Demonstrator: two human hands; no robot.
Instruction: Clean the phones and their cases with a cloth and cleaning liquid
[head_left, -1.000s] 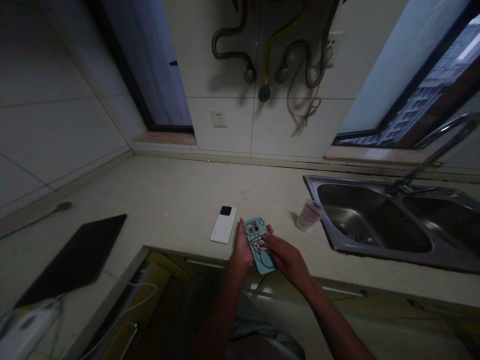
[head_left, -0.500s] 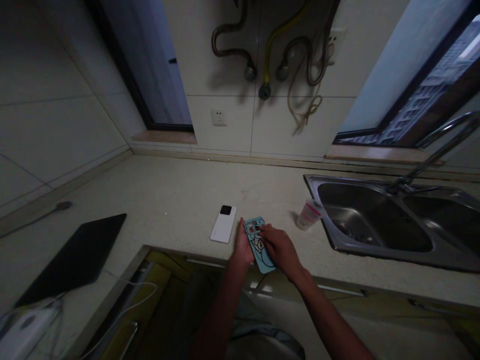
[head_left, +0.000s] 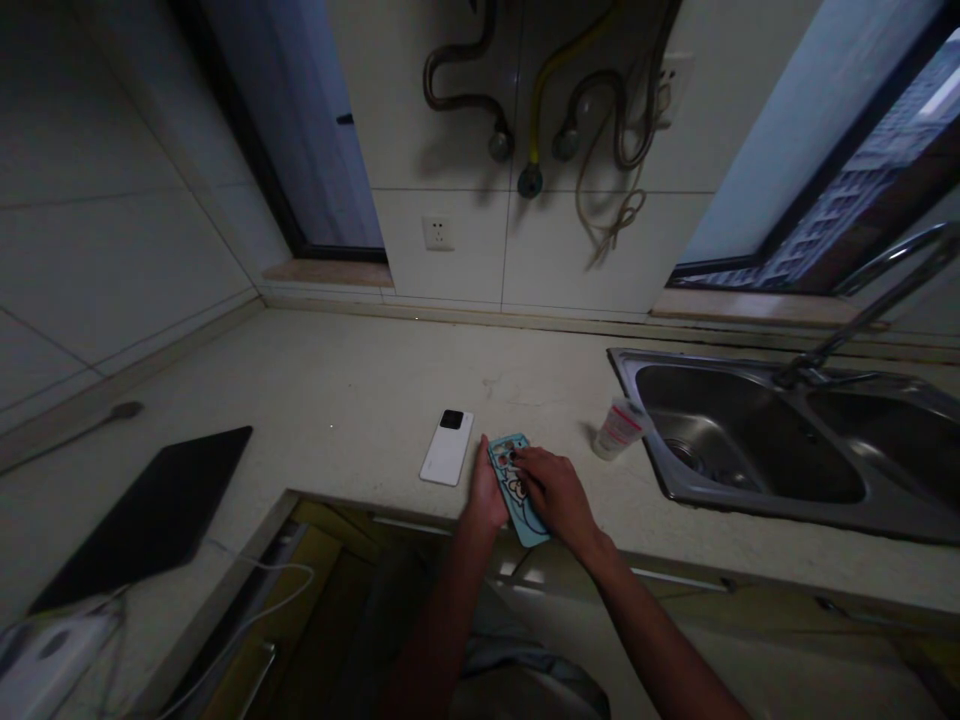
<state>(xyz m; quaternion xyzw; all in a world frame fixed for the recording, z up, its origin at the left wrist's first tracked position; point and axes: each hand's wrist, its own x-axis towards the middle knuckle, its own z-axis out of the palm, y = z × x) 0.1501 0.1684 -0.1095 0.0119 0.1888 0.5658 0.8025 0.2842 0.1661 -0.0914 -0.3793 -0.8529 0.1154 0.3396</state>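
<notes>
A dim kitchen seen from above the person's own 2 bare hands, which meet at the near edge of a pale stone surface (head_left: 360,390). The left hand (head_left: 486,495) cups the left long edge of a light blue phone case (head_left: 516,490), fingers curled around it, apparently to steady it. The right hand (head_left: 556,492) lies over the case's right side, fingers pressed together and bent onto its far end, near the camera cutout, as if pressing it down. The case rests flat at the surface's near edge, tilted slightly, its near end poking over the edge. It is turquoise with a cartoon figure in white and dark outline; finer detail is too dim to make out. Just left of it lies a white phone (head_left: 447,448), face down, with a black camera block at its far end. To the right stand a small clear plastic cup (head_left: 619,428) and a steel sink (head_left: 757,440). A black slab (head_left: 157,510) lies far left.
</notes>
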